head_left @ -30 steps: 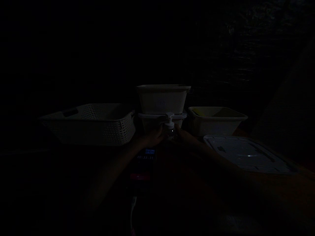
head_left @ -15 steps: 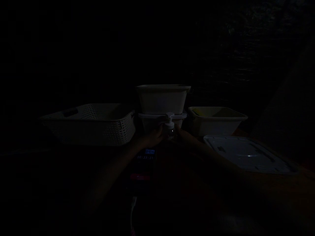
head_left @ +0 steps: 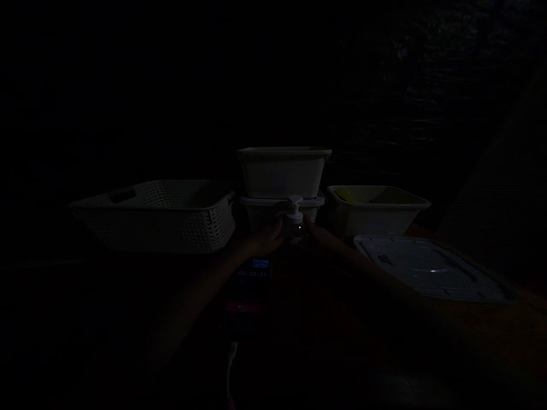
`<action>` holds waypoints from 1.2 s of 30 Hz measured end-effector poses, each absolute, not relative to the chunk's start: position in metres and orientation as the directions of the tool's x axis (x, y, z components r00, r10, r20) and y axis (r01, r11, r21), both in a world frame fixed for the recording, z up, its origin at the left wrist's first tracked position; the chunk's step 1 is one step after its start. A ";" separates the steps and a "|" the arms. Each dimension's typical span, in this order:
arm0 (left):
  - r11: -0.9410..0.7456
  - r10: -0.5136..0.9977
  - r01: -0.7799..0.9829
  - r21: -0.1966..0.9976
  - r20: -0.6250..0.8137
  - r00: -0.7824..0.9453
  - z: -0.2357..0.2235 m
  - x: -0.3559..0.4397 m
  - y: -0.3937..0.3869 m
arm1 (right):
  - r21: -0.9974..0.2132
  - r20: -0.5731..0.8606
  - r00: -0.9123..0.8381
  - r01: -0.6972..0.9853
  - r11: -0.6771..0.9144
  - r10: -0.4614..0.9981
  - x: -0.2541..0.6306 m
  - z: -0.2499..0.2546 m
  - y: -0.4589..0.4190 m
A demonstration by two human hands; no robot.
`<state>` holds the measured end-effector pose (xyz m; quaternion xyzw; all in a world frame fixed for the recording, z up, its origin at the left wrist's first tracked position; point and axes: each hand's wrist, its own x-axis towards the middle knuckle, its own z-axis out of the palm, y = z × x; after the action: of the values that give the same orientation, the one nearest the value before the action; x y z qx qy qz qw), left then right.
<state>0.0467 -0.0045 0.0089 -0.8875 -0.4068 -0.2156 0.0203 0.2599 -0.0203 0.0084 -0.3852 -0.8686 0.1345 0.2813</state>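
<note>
The view is very dark. A pump bottle (head_left: 296,229) with a white pump top stands upright in front of the stacked tubs. My left hand (head_left: 272,234) is closed against its left side, and my right hand (head_left: 317,233) grips it from the right. Most of the fingers fade into shadow, and the bottle's base is hard to make out. Below my left wrist lies a phone (head_left: 245,290) showing a timer, with a white cable (head_left: 231,357) at its near end.
Behind the bottle, a pale tub (head_left: 282,173) sits on a second lidded tub (head_left: 260,212). A perforated basket (head_left: 166,228) is to the left. To the right are another tub (head_left: 371,219) with something yellow inside and a flat lid (head_left: 419,265).
</note>
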 end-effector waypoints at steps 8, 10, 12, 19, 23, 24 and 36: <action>-0.645 0.732 0.755 0.119 0.381 0.565 0.010 0.047 -0.007 | -0.444 0.379 -0.544 0.603 0.662 0.749 0.260 0.008 -0.020; -0.637 0.744 0.759 0.135 0.368 0.558 0.011 0.048 -0.008 | -0.434 0.383 -0.541 0.610 0.663 0.749 0.260 0.008 -0.020; -0.630 0.750 0.763 0.145 0.367 0.550 0.011 0.049 -0.008 | -0.430 0.395 -0.539 0.607 0.668 0.744 0.259 0.007 -0.020; -0.636 0.750 0.756 0.154 0.356 0.558 0.011 0.048 -0.009 | -0.429 0.398 -0.543 0.602 0.673 0.739 0.260 0.006 -0.019; -0.615 0.775 0.768 0.178 0.315 0.548 0.013 0.050 -0.012 | -0.432 0.391 -0.540 0.607 0.667 0.745 0.260 0.007 -0.020; -0.613 0.777 0.770 0.179 0.313 0.546 0.014 0.050 -0.012 | -0.430 0.390 -0.541 0.609 0.667 0.745 0.260 0.008 -0.020; -0.624 0.761 0.769 0.138 0.333 0.557 0.008 0.048 -0.006 | -0.442 0.418 -0.536 0.585 0.679 0.734 0.260 0.005 -0.018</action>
<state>0.0479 -0.0061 0.0081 -0.8822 -0.4336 -0.1833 0.0116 0.2601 -0.0178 0.0049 -0.3802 -0.8673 0.1253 0.2957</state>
